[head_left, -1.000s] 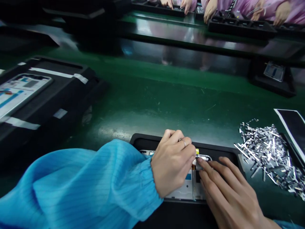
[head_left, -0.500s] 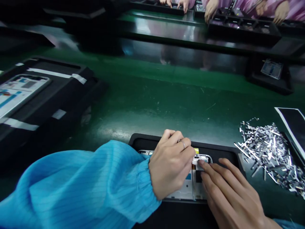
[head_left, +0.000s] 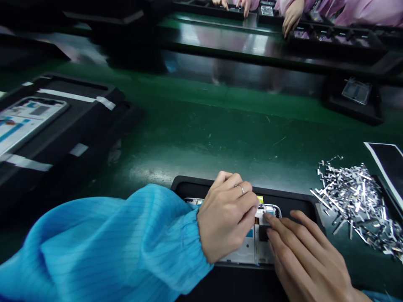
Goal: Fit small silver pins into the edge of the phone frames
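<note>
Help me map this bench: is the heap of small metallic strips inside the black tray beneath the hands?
No, the heap of small metallic strips lies right of the black tray holding the phone frame.

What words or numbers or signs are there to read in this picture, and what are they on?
None that I can read.
Silver frame being worked on: any marks are too small or covered.
Silver frame on the left: its patches are too blurred to tell.
White tape strip: no writing I can make out.
Pile of little metal parts: too small to tell.
</note>
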Action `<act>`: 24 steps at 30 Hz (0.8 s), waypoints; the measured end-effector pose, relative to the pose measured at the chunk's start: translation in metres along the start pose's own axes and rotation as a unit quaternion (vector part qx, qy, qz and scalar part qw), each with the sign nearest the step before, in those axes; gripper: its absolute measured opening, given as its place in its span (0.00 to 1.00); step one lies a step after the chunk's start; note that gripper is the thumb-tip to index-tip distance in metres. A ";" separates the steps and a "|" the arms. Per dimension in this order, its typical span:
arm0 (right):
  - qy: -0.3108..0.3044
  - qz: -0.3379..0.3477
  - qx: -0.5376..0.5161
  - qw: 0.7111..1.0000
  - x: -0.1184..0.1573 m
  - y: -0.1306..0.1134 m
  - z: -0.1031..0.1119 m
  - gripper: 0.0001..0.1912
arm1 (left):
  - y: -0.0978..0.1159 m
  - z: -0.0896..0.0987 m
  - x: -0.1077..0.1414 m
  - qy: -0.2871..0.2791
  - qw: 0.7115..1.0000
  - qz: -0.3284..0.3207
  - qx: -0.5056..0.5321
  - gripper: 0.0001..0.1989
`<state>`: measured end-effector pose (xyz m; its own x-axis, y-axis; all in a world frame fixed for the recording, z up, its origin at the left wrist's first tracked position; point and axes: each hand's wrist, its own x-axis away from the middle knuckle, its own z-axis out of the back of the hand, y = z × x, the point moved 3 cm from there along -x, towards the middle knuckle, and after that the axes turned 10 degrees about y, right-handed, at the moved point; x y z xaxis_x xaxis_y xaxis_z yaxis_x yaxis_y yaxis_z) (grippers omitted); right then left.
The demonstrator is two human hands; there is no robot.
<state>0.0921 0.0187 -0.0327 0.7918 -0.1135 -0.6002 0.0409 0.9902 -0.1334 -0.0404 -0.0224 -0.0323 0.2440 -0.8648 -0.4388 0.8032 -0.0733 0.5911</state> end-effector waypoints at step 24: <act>-0.018 0.009 0.002 1.000 0.000 -0.001 -0.005 0.14 | 0.002 0.000 0.000 0.010 0.999 -0.035 -0.018 0.13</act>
<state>0.0888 0.0170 -0.0364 0.8137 -0.0929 -0.5738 0.0284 0.9923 -0.1204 -0.0389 -0.0229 -0.0308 0.1979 -0.8477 -0.4922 0.8374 -0.1148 0.5345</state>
